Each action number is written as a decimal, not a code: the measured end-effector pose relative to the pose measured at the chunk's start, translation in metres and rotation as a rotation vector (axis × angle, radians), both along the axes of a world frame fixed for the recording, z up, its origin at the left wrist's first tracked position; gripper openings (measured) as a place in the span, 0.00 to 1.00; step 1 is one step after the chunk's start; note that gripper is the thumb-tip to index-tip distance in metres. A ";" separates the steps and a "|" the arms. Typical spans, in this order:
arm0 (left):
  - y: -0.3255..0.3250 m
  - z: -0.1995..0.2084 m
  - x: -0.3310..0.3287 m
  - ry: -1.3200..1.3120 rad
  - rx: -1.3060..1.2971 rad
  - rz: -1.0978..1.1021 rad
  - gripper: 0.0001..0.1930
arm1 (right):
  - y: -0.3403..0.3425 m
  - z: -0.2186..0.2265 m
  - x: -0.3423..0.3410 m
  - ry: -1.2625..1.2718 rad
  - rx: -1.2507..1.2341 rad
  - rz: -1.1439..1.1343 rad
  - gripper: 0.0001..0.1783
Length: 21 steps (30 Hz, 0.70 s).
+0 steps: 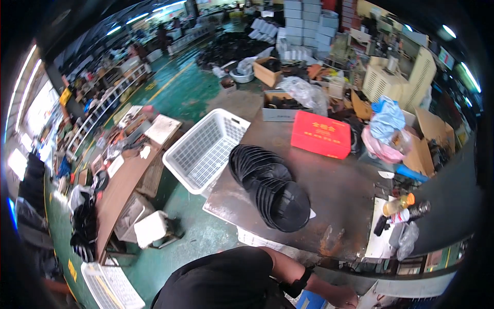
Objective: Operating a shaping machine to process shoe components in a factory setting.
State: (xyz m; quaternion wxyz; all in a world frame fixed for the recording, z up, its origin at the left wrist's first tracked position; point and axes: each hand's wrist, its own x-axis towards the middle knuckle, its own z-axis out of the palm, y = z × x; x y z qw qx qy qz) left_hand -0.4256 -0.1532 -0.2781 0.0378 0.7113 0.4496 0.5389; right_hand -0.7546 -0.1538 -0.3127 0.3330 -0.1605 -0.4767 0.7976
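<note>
A black-sleeved arm, which looks like my left, bends across the lower edge with a dark band at its wrist. At its end is my left hand (343,297), low on the right, beside a blue object (310,300) and a pale surface (401,289). Its fingers are small and partly cut off, so their hold does not show. My right hand is out of sight. Beyond my arm, a curved row of nested black cap-like pieces (288,203) lies on the dark worktable (334,193), touched by neither hand.
A white slatted basket (177,154) stands against the table's left side. On the table are a red box (320,135), a grey carton (280,113), and bottles (397,206) at the right. Farther left are a brown bench (123,193) and a white-topped stool (150,228).
</note>
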 end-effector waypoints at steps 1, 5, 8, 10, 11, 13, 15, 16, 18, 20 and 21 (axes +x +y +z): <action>-0.005 -0.002 -0.006 0.023 -0.018 0.008 0.14 | 0.000 -0.005 -0.002 -0.002 -0.002 0.019 0.15; -0.036 0.016 -0.037 -0.193 -0.432 -0.085 0.15 | 0.018 -0.014 -0.021 0.018 -0.018 0.063 0.15; -0.050 0.026 -0.040 -0.280 -0.466 0.003 0.17 | 0.038 -0.005 -0.036 0.055 -0.038 0.060 0.15; -0.052 0.021 -0.047 -0.223 -0.480 0.060 0.18 | 0.052 0.002 -0.042 0.078 -0.052 0.054 0.15; -0.057 0.028 -0.048 -0.206 -0.554 0.061 0.18 | 0.057 0.001 -0.040 0.080 -0.062 0.052 0.15; -0.062 0.032 -0.047 -0.188 -0.630 0.068 0.17 | 0.071 -0.001 -0.036 0.084 -0.078 0.044 0.15; -0.062 0.031 -0.046 -0.180 -0.638 0.083 0.17 | 0.087 0.003 -0.035 0.093 -0.087 0.036 0.15; -0.063 0.031 -0.044 -0.176 -0.636 0.091 0.17 | 0.095 0.005 -0.034 0.098 -0.091 0.032 0.15; -0.067 0.033 -0.038 -0.163 -0.616 0.158 0.16 | 0.113 0.010 -0.031 0.106 -0.099 0.016 0.15; -0.066 0.033 -0.034 -0.113 -0.626 0.174 0.16 | 0.131 0.013 -0.025 0.110 -0.106 0.001 0.16; -0.065 0.031 -0.032 -0.067 -0.639 0.184 0.16 | 0.141 0.015 -0.020 0.110 -0.110 -0.009 0.16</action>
